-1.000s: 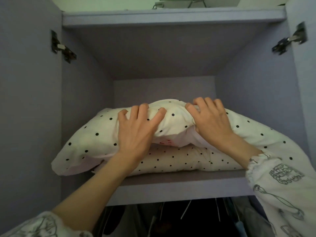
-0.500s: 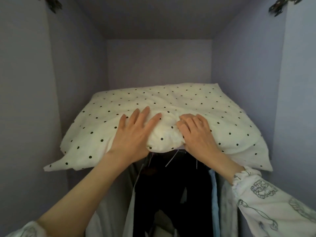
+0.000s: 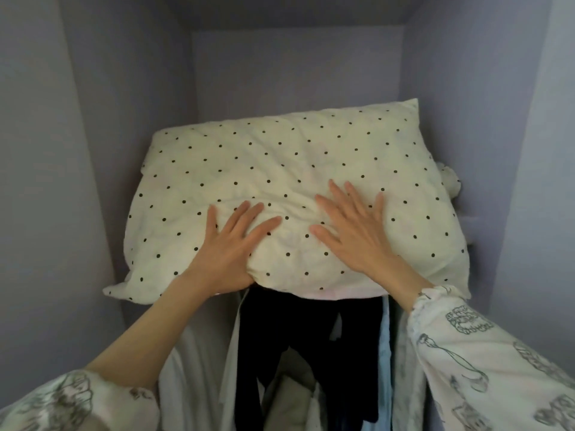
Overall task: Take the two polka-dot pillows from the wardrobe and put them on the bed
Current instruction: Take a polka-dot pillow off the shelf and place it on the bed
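A cream pillow with black polka dots point(image 3: 289, 169) lies on the wardrobe shelf, its front edge hanging out over the clothes below. My left hand point(image 3: 230, 247) grips that front edge, fingers on top and thumb tucked underneath. My right hand point(image 3: 351, 231) lies flat on top of the pillow near the front, fingers spread and thumb showing. A corner of a second polka-dot pillow point(image 3: 449, 181) pokes out at the right, mostly hidden under the top one.
Lilac wardrobe walls close in on the left point(image 3: 77, 181) and right point(image 3: 513, 150). The shelf edge point(image 3: 466, 222) shows at the right. Dark and light clothes point(image 3: 311, 353) hang directly below the pillow.
The top pillow has slid forward off the shelf edge toward me. My right hand has let go of the bunched fabric and now lies flat. The view has tilted down.
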